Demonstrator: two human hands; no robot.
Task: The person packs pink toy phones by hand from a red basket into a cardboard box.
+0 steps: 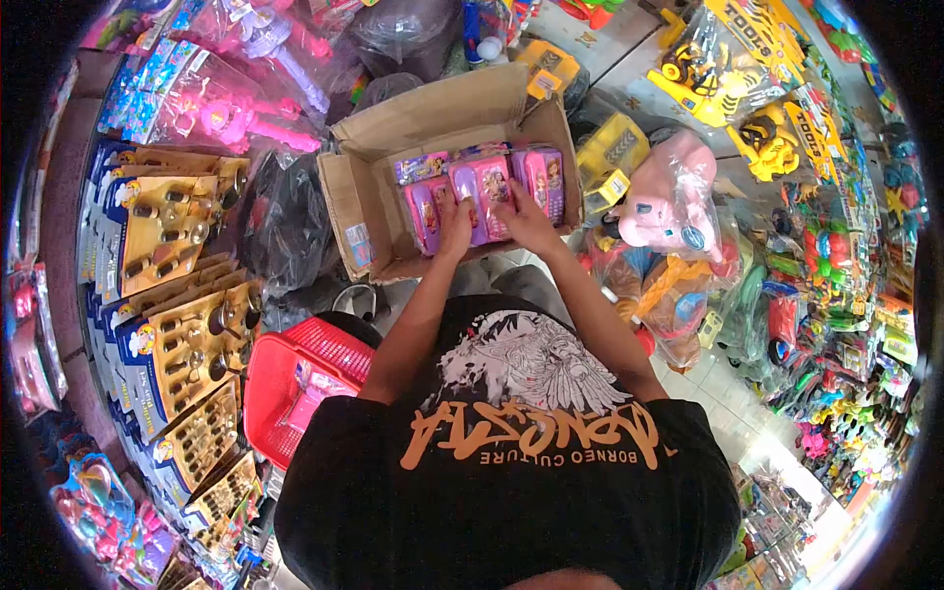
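An open cardboard box (393, 118) stands in front of me, with pink and purple packaged toys inside. Both my hands reach into it. My left hand (454, 228) rests against a purple and pink package (427, 211) on the box's left side, its fingers pointing away from me. My right hand (526, 221) touches the pink package (495, 192) in the middle, fingers apart over its right edge. Another purple package (543, 182) lies to the right of that hand. What the left fingers hold, if anything, is hard to tell.
A red plastic basket (265, 379) with a pink package is at my lower left. Carded kitchen toy sets (182, 344) hang at the left. Right of the box lie a pink bagged toy (669, 197) and yellow toy vehicles (612, 147). Black plastic bags (285, 226) sit left of it.
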